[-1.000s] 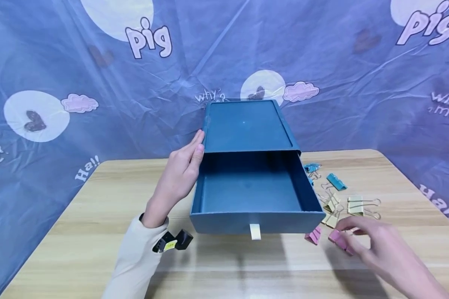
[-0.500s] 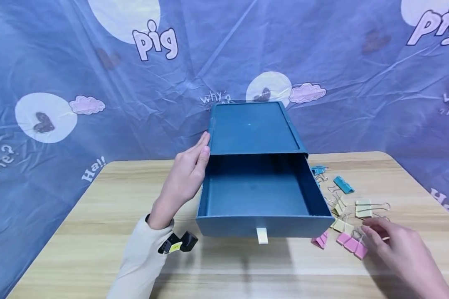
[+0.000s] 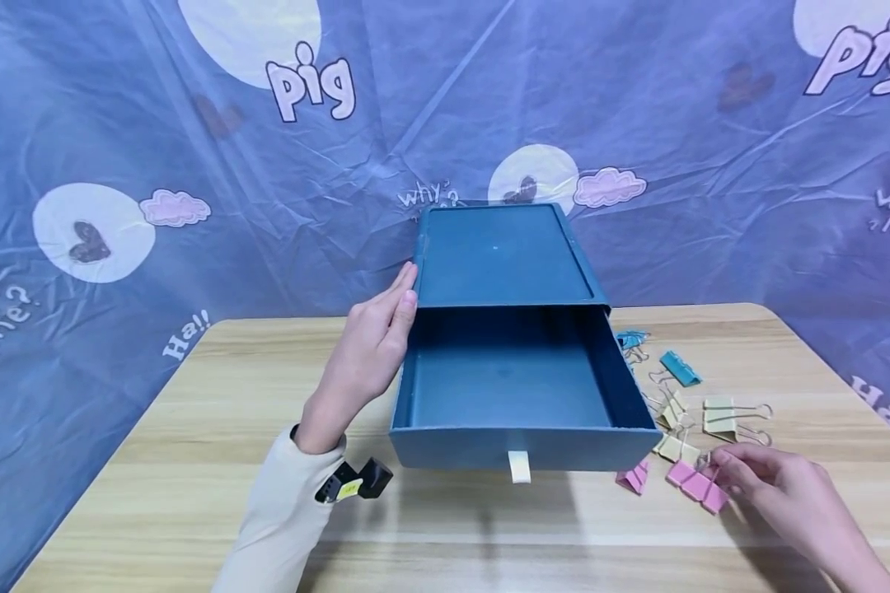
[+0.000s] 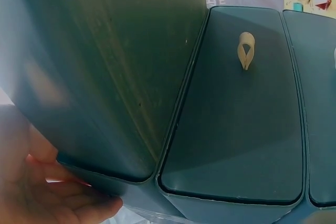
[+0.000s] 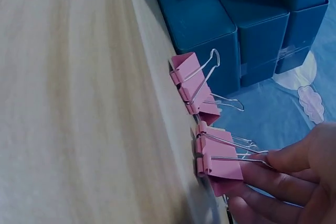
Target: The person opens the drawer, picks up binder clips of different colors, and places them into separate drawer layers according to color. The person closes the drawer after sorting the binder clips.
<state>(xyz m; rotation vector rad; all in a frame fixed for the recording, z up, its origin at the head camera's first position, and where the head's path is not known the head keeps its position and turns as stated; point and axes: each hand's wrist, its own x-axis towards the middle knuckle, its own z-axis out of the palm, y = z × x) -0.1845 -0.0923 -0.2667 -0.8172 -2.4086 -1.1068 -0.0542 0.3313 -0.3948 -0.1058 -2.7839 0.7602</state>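
A blue drawer cabinet (image 3: pixel 500 251) stands on the table with its top drawer (image 3: pixel 460 450) pulled out and nothing inside. My left hand (image 3: pixel 363 350) rests against the cabinet's left side, fingers extended; in the left wrist view its fingers (image 4: pixel 79 203) lie along the edge. At the right, my right hand (image 3: pixel 786 494) pinches the wire handles of a pink binder clip (image 3: pixel 697 486) between thumb and fingertip. The right wrist view shows this pink clip (image 5: pixel 220 153) lying against the tabletop. Another pink binder clip (image 5: pixel 194 82) sits beside it, close to the cabinet.
Behind the pink clips lie pale yellow binder clips (image 3: pixel 719 418) and blue ones (image 3: pixel 681 368), several in all. A white pull tab (image 3: pixel 519 467) hangs from the open drawer. Patterned blue cloth (image 3: pixel 304 206) hangs behind the wooden table (image 3: pixel 215 445).
My right hand has moved from over the pink clip's body to its right side and now pinches its wire handles. The left hand stays at the cabinet. The head view has shifted slightly.
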